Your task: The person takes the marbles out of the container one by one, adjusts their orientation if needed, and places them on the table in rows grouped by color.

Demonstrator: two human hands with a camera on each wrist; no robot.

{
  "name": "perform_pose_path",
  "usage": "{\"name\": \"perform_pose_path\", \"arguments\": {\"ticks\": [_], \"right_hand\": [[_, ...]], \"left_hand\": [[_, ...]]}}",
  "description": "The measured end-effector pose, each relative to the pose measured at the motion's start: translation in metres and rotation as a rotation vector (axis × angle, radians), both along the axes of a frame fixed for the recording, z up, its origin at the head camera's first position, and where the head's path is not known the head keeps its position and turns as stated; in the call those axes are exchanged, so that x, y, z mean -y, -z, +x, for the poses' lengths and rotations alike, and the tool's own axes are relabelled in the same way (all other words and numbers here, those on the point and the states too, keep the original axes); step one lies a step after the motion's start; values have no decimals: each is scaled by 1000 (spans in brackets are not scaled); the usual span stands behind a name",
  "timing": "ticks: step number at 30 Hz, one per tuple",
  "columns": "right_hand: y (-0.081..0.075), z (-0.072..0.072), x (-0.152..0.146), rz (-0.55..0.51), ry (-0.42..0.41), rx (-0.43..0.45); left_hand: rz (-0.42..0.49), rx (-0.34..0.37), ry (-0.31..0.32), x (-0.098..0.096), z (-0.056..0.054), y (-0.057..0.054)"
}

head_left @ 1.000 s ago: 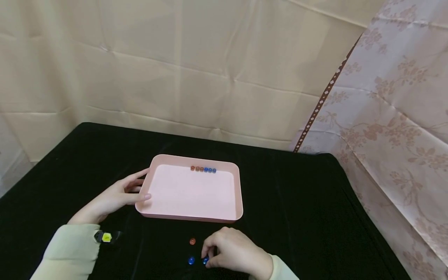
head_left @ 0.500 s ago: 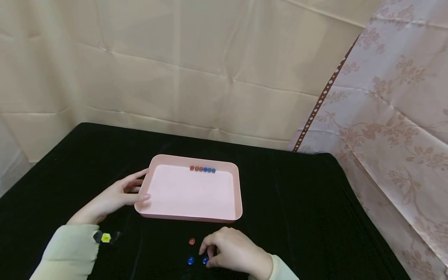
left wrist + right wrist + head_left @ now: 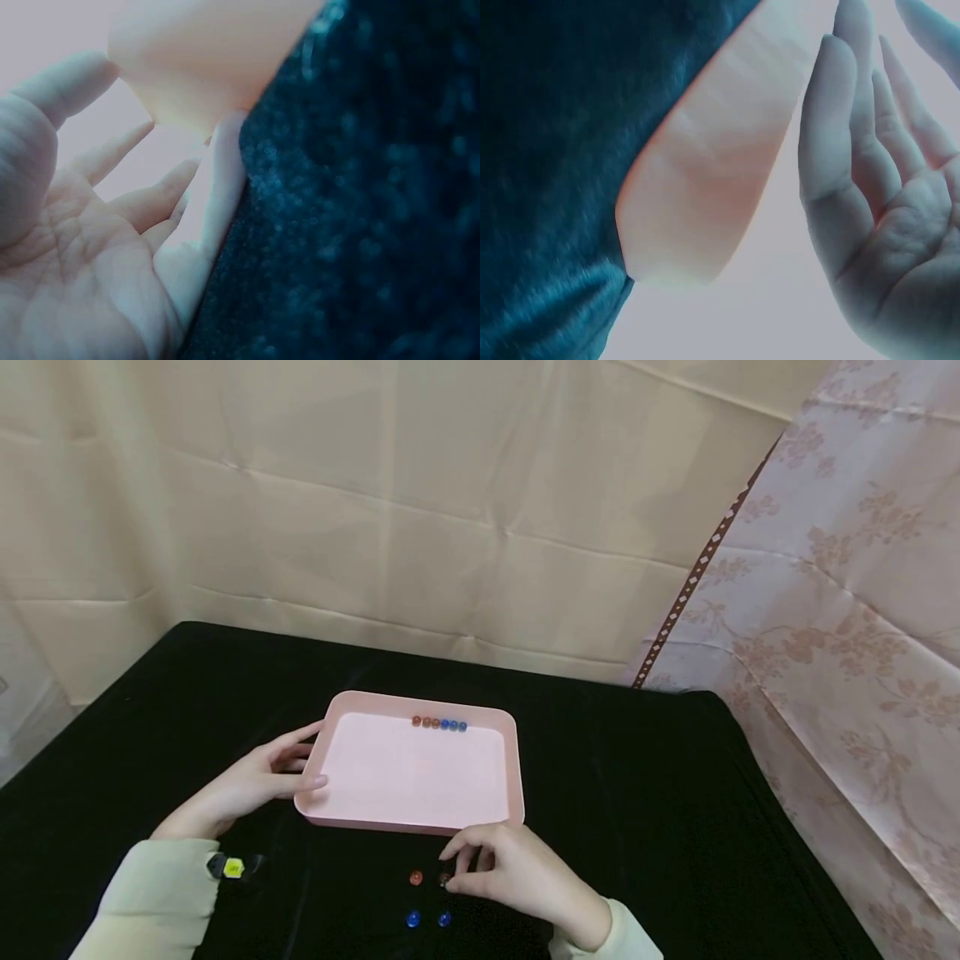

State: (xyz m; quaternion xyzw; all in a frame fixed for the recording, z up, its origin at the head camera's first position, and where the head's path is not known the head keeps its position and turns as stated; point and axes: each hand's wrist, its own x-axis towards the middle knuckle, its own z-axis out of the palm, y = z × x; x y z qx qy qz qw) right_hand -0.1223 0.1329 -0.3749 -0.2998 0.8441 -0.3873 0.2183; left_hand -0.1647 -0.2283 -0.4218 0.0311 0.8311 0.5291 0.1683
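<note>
My left hand (image 3: pixel 255 781) holds the left side of a pink tray (image 3: pixel 352 821), thumb over the rim and fingers along the outside; the left wrist view shows the fingertips at the tray wall (image 3: pixel 202 60). My right hand (image 3: pixel 510 868) is just below the tray's front right corner, its thumb and index finger around a dark brownish marble (image 3: pixel 444 878). Left of it lies an orange marble (image 3: pixel 416 877). Two blue marbles, one left (image 3: pixel 413 919) and one right (image 3: pixel 445 919), lie nearer. In the right wrist view the right hand (image 3: pixel 885 195) shows without the marble.
Along the tray's back wall runs a row of orange marbles (image 3: pixel 426 722) and blue marbles (image 3: pixel 453 726). Black cloth (image 3: pixel 615 793) covers the table. Behind hangs a beige curtain (image 3: pixel 375 527), with a floral curtain (image 3: pixel 840 610) at the right.
My right hand has left the right blue marble and moved up to the brownish marble, which now shows between finger and thumb. My left hand keeps its place on the tray.
</note>
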Motion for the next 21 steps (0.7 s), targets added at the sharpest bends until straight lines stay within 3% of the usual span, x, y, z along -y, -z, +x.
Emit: {"name": "perform_pose_path", "arguments": {"ticks": [11,21], "right_hand": [[-10,-16,-9,-80,42,-52],[-22,-38,-12,-76,175,-63]], "left_hand": [[1,18,-6,-1,2,-2],[0,16,-5,-2,1,-2]]}}
